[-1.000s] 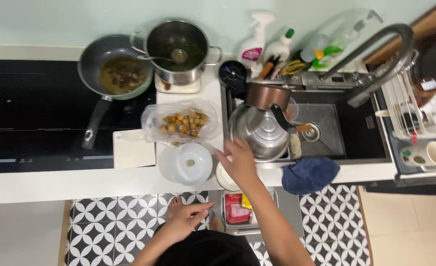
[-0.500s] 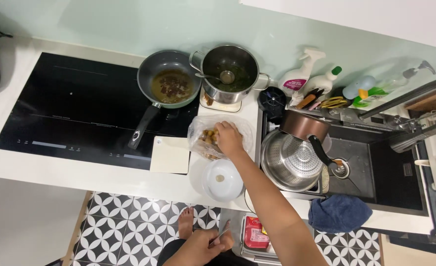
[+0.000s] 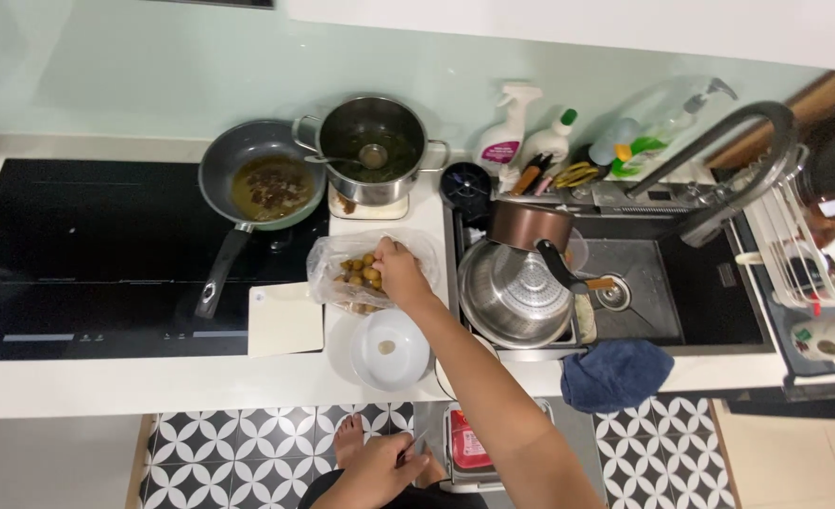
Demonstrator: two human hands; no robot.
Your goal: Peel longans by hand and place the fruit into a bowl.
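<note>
Right hand [image 3: 400, 271] at frame centre, fingers closed among small round fruits in one clear plastic bag [image 3: 337, 278] on the worktop [image 3: 200, 382]. One white bowl [image 3: 391, 350] just below. Left hand [image 3: 380, 468] at bottom, grip unclear.

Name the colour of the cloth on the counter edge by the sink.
Dark blue cloth, clearest in the head view.

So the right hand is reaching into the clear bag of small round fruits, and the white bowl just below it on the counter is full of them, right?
Not quite. In the head view the right hand does reach into the clear bag of small round fruits, and the white bowl does sit just below it on the counter, but the bowl is nearly empty, with only one small bit inside.
</note>
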